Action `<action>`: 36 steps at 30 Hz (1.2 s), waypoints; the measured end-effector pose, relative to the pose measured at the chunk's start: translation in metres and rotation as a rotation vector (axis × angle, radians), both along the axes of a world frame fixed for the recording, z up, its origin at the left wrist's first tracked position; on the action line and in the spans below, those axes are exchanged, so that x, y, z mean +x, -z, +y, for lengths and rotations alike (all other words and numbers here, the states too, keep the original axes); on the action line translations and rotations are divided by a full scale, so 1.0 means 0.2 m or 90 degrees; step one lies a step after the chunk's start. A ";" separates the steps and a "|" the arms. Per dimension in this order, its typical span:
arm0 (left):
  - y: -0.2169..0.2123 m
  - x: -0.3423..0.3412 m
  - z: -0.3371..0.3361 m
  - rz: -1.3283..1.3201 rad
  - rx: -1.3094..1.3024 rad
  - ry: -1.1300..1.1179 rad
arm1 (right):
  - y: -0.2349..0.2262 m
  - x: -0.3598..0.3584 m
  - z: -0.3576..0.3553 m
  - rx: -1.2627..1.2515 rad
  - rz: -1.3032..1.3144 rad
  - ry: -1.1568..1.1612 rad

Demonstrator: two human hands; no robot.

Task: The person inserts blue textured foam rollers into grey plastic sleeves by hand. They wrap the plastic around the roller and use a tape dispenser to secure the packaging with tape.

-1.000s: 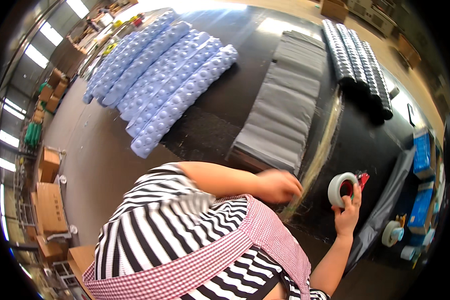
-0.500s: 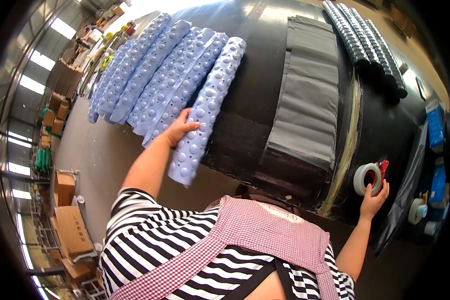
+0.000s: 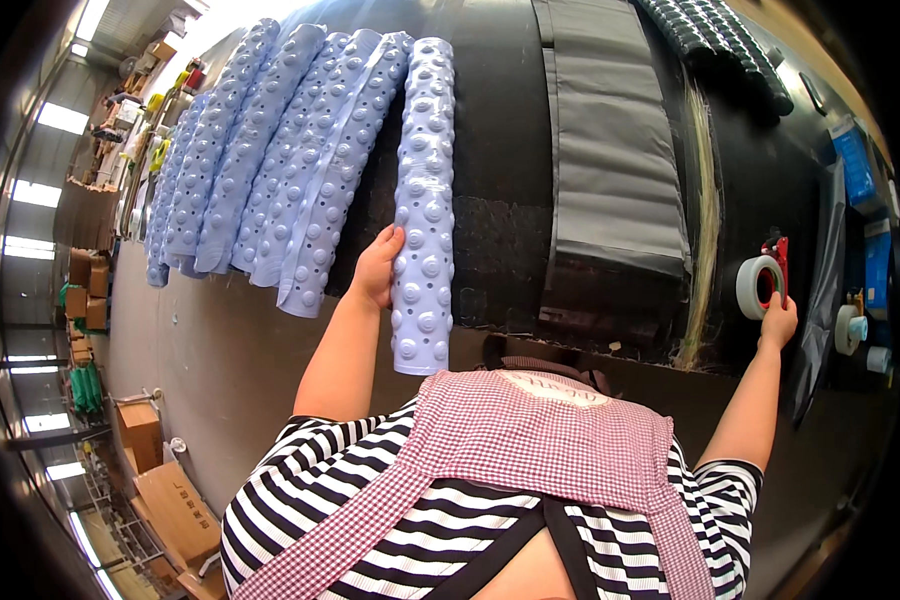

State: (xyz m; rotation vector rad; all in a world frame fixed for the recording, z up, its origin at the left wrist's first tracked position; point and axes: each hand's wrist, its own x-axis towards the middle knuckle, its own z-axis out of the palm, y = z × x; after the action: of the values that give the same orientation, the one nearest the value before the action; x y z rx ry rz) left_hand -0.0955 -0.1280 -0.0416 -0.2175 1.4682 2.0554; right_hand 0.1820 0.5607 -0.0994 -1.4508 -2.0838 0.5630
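My left hand [image 3: 378,265] is wrapped around the lower part of a rolled light-blue bath mat [image 3: 425,210] studded with round suction cups. This roll lies lengthwise in front of me, its near end jutting past the table's front edge. Left of it lie several more light-blue rolled mats [image 3: 300,170], side by side. At the right, my right hand [image 3: 778,322] is closed on a red tape dispenser [image 3: 778,262], which carries a wide roll of pale tape [image 3: 755,288]. The fingers are partly hidden behind the dispenser.
A stack of grey plastic sheets [image 3: 615,150] lies on the black table [image 3: 500,240], beside a strip of yellowish tape [image 3: 702,220]. Black rolled mats [image 3: 725,50] are at the far right. Blue boxes [image 3: 875,265] stand at the right, cartons [image 3: 175,510] on the floor at left.
The roll in my left hand has swung from a slant to nearly straight ahead, farther apart from the other rolls. My right hand still holds the dispenser. The whole view has shifted.
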 end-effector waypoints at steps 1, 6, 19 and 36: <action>0.01 0.00 -0.01 -0.070 0.110 0.016 | 0.00 0.03 0.04 -0.045 -0.013 0.002; 0.07 0.00 -0.10 -0.180 0.251 0.033 | -0.07 -0.02 -0.16 0.032 0.032 0.094; 0.06 0.02 -0.03 -0.214 0.396 0.071 | -0.38 -0.34 -0.79 0.210 0.160 -0.313; 0.06 -0.04 0.22 -0.171 0.368 0.109 | -0.03 -0.01 0.18 -0.415 0.128 0.134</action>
State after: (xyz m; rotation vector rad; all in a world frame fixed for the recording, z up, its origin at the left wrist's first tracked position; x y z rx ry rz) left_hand -0.1030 -0.0837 -0.0533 -0.1206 0.6718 2.1145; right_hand 0.1799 0.5976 -0.0943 -1.8359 -1.6282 1.3232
